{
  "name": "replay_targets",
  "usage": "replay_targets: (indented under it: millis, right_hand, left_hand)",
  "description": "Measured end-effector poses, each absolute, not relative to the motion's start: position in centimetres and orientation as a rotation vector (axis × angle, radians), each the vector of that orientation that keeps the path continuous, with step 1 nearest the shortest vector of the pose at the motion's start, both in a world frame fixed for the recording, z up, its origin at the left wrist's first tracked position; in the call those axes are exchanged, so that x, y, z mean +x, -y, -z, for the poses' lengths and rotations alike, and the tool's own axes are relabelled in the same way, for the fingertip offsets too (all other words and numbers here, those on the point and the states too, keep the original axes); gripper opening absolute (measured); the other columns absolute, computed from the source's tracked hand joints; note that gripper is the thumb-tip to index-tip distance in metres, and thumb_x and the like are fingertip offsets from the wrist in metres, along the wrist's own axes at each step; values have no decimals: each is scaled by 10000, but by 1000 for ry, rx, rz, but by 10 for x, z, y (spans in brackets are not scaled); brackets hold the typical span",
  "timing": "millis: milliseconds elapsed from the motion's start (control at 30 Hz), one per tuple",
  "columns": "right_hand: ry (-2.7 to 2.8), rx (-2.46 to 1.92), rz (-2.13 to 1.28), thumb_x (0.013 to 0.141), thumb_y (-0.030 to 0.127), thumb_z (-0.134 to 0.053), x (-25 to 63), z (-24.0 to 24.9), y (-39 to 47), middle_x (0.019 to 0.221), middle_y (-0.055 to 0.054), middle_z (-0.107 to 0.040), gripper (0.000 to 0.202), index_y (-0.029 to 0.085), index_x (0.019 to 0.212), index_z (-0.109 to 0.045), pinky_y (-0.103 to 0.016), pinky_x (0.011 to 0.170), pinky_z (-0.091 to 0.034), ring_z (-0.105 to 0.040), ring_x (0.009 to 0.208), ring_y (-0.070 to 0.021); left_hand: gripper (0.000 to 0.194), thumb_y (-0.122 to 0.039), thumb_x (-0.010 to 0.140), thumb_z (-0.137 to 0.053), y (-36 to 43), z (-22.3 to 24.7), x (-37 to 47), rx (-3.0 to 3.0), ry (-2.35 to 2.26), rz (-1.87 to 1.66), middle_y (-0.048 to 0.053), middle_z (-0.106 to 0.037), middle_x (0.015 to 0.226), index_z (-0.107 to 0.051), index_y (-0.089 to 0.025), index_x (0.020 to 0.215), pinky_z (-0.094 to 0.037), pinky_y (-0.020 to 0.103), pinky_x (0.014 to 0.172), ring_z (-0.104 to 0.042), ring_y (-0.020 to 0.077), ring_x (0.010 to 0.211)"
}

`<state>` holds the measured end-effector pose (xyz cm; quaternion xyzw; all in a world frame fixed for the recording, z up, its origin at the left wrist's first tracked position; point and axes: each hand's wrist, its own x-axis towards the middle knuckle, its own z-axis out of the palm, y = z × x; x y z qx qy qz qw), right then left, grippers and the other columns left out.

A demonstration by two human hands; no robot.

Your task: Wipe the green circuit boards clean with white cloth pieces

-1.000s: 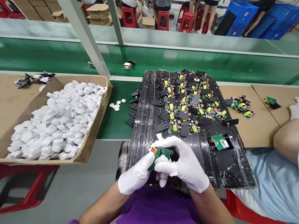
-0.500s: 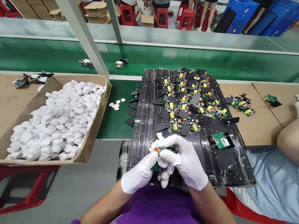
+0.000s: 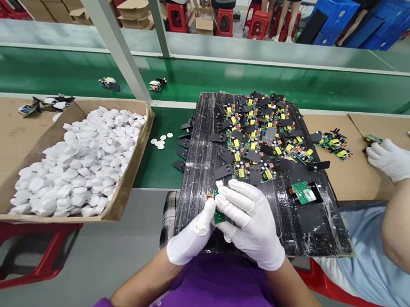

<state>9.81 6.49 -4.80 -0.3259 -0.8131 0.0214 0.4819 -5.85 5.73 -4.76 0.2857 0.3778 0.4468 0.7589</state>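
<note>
Both of my hands wear white gloves and meet over the near edge of a black-wrapped board [image 3: 201, 174]. Between them is a small green circuit board [image 3: 219, 216], with an orange-brown part showing at its left edge. My left hand [image 3: 191, 235] grips it from the left, thumb up along its side; its other fingers are hidden. My right hand [image 3: 249, 218] lies across the circuit board from the right, its long fingers over it and thumb by its lower edge. Many circuit boards [image 3: 258, 136] with yellow and black parts are crowded beyond. A single circuit board [image 3: 304, 192] rests at right, green side up.
A carton [image 3: 127, 182] heaped with white pieces [image 3: 77, 163] stands at left. White discs [image 3: 160, 143] and black plates [image 3: 181, 152] lie beside the black-wrapped board. A co-worker's gloved hand [image 3: 398, 160] touches a circuit board [image 3: 372, 138] at right. Across runs a green conveyor [image 3: 241, 76].
My right hand's curled fingers have straightened across the circuit board. The co-worker's hand has moved left onto a circuit board. Pieces on the conveyor have shifted left.
</note>
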Motion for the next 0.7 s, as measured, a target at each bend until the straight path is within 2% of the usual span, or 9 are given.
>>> replay_targets:
  millis: [133, 267, 333, 467, 533, 633, 700]
  right_hand:
    - [1927, -756, 60, 966, 300, -598, 95, 52, -64, 998, -41, -789, 265, 246, 1219, -654, -408, 968, -535, -702, 1082, -207]
    - [1812, -761, 14, 936, 263, -643, 92, 55, -62, 1006, -52, -788, 276, 240, 1211, -649, -422, 958, -544, -695, 1107, -220]
    - [1773, -757, -4, 924, 249, -661, 90, 56, -62, 998, -46, -789, 295, 251, 1219, -650, -426, 973, -535, -696, 1106, -222]
    - [1794, -748, 12, 859, 177, -735, 91, 56, -61, 962, -8, -792, 369, 284, 1206, -667, -404, 1027, -487, -716, 1040, -196]
    - [1792, -759, -98, 862, 236, -741, 95, 55, -60, 1061, -39, -772, 449, 280, 1291, -617, -415, 1039, -493, -681, 1126, -215]
    - [1831, -846, -372, 864, 421, -721, 102, 53, -60, 1309, -131, -660, 648, 233, 1437, -487, -437, 1025, -522, -612, 1243, -267]
    - [1873, -886, -437, 860, 412, -721, 105, 52, -60, 1328, -139, -641, 661, 233, 1445, -471, -432, 1010, -530, -622, 1225, -269]
  left_hand:
    - [409, -513, 772, -755, -58, 39, -49, 548, -768, -913, 119, -748, 940, -770, -167, 990, -608, 402, 901, -653, 332, 1128]
    - [360, -394, 805, -746, -59, 30, -42, 441, -740, -953, 91, -754, 1046, -739, -196, 1105, -552, 391, 1022, -586, 295, 1272]
    - [302, -364, 810, -745, -59, 27, -40, 399, -708, -944, 81, -759, 1043, -747, -200, 1063, -520, 356, 1062, -582, 262, 1284]
    - [301, -447, 836, -703, -59, 31, -39, 489, -770, -951, 80, -762, 991, -753, -201, 1003, -505, 310, 1063, -623, 229, 1228]
    - [382, -510, 908, -570, -60, 38, -40, 806, -948, -975, 103, -754, 990, -752, -196, 1025, -526, 357, 1029, -633, 248, 1207]
    - [545, -583, 935, -425, -62, 50, -45, 1181, -1133, -935, 139, -731, 994, -756, -162, 1040, -539, 487, 950, -596, 332, 1251]
    - [608, -627, 915, -418, -64, 55, -50, 1214, -1126, -900, 152, -717, 1010, -747, -139, 1066, -525, 540, 919, -560, 378, 1284]
